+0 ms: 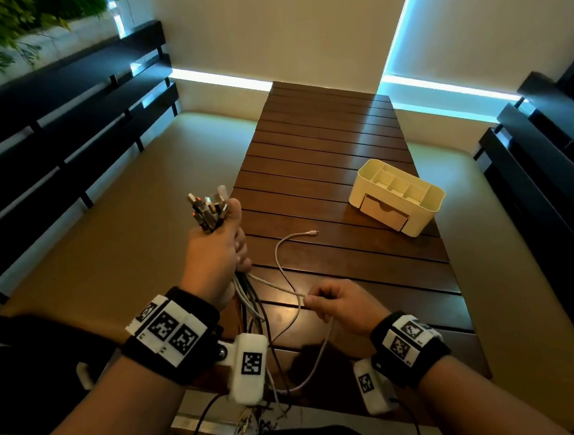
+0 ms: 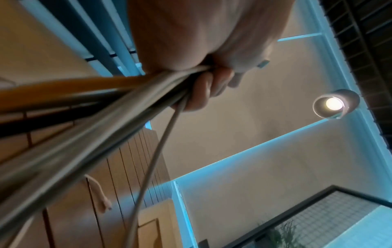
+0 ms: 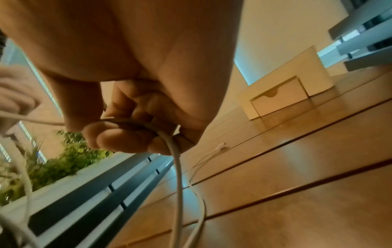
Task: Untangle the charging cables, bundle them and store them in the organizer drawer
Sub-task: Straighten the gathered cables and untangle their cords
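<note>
Fingers (image 2: pixel 201 90) of my left hand (image 1: pixel 213 254) are curling tight round a bundle of cables (image 2: pixel 118 100); I am holding it left of centre in the head view, plug ends (image 1: pixel 209 208) fanning up out of the fist, loose lengths hanging from beneath it toward the lower edge of the frame.

Item: right hand (image 1: pixel 340 304), lower centre-right. I am pinching one white cable (image 3: pixel 178 167) between thumb and curled fingers; the right wrist view shows it looping across the fingertips (image 3: pixel 118 139) and dropping away below.

Item: that white cable is running from the left fist to my right hand, and a further stretch is arcing over the table (image 1: pixel 357 126), its small connector (image 1: pixel 312 232) lying on the slats at mid-frame, apart from the organizer.

Item: cream organizer (image 1: pixel 433 212), right of centre on the table, open compartments on top. Its drawer (image 1: pixel 383 213) is sitting closed in the front face.

Item: dark slatted bench (image 1: pixel 49 133), upper left.
</note>
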Motion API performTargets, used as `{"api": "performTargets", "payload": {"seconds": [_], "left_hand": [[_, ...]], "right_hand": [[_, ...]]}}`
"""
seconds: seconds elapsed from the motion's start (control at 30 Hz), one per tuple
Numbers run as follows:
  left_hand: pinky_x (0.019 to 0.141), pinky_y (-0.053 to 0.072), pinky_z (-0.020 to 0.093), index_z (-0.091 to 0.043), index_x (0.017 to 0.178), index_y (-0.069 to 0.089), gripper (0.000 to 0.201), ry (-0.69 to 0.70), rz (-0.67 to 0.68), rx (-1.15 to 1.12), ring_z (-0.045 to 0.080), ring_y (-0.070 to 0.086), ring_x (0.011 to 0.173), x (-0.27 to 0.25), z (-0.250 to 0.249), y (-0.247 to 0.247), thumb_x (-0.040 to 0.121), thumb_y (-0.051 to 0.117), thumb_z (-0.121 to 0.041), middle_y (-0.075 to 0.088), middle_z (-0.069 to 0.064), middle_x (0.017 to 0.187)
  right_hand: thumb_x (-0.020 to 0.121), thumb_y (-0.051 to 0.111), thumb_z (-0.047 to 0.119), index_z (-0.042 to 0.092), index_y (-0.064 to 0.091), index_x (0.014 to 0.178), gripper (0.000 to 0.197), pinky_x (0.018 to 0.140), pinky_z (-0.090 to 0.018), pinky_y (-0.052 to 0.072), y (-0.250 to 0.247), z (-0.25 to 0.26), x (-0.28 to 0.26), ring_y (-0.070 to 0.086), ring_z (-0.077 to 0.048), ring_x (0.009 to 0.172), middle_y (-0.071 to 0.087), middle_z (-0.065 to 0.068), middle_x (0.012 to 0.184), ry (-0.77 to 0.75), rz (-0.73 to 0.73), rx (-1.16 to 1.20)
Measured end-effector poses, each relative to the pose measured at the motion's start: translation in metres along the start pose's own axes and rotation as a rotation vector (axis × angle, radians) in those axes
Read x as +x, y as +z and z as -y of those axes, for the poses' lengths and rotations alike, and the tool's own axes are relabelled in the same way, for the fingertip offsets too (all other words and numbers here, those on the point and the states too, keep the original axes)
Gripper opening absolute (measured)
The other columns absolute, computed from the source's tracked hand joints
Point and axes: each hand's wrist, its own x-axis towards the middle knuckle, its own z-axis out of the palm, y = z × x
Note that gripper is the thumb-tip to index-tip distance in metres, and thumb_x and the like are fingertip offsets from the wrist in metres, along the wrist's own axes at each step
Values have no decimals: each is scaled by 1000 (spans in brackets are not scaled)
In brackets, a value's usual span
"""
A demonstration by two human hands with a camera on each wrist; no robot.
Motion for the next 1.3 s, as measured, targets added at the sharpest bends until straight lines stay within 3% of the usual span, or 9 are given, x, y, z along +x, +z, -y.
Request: {"api": "performTargets", "payload": {"seconds": [0.1, 0.5, 0.67, 0.73, 0.77, 0.8, 0.9, 1.0, 1.3], "left_hand": [[41, 26, 24, -19, 98, 66, 24, -45, 94, 155, 10, 24, 44, -2, 4, -2, 94, 61, -42, 31, -6, 54], [41, 26, 24, -9, 81, 67, 26, -121, 536, 541, 13, 26, 44, -16, 1, -2, 96, 62, -28, 33, 1, 55], [45, 17, 27, -3, 113, 68, 25, -178, 426, 388, 13, 21, 44, -8, -3, -19, 96, 62, -20, 27, -5, 53], [47, 18, 29, 0, 99, 67, 20, -159, 334, 468, 16, 24, 46, -2, -2, -28, 92, 66, -18, 46, -19, 57], [45, 23, 26, 2, 94, 67, 19, -128, 273, 594, 16, 29, 45, 1, 0, -31, 91, 69, -17, 53, -22, 86], [44, 29, 23, 3, 92, 68, 19, -97, 227, 729, 13, 35, 43, 4, 2, -34, 89, 71, -16, 58, -19, 59], [46, 30, 19, 1, 100, 72, 21, 2, 252, 890, 4, 33, 43, 6, 12, -34, 86, 75, -15, 65, 1, 65], [44, 30, 13, -16, 77, 71, 12, 83, 290, 839, -2, 40, 39, -3, 9, -18, 88, 73, -12, 56, -19, 48], [43, 29, 27, -7, 77, 65, 25, -76, 522, 726, 14, 31, 42, -12, 3, -11, 95, 64, -25, 39, -1, 51]], "right_hand": [[96, 62, 28, 18, 66, 85, 16, 70, -26, 49, -11, 14, 0, 53, -1, 61, 58, 12, 68, -22, -76, 64], [92, 66, 18, 24, 69, 90, 7, 61, -14, 46, -20, 66, 1, 57, 3, 67, 67, 11, 89, -221, -214, 181], [94, 65, 25, 21, 69, 89, 8, 56, -22, 44, -26, 53, -1, 48, -9, 57, 57, 10, 65, -109, -219, 223], [95, 64, 26, 23, 71, 89, 10, 59, -21, 43, -28, 50, -3, 51, -2, 56, 61, 14, 65, -75, -262, 169], [94, 65, 27, 24, 72, 89, 10, 63, -20, 44, -29, 50, -3, 55, -1, 60, 64, 14, 69, -68, -272, 111], [94, 65, 28, 25, 73, 88, 10, 67, -19, 45, -29, 51, -3, 60, -2, 67, 67, 13, 75, -64, -265, 29], [95, 63, 33, 29, 69, 90, 9, 67, -15, 42, -25, 62, 0, 60, -3, 79, 66, 12, 87, -20, -139, -261], [95, 63, 35, 24, 71, 100, 14, 75, -22, 49, -22, 70, 6, 62, -7, 87, 67, 6, 95, 28, -21, -443], [92, 67, 31, 28, 69, 92, 3, 76, -21, 54, -20, 84, 1, 64, -5, 81, 69, 9, 88, -222, -145, -222]]}}
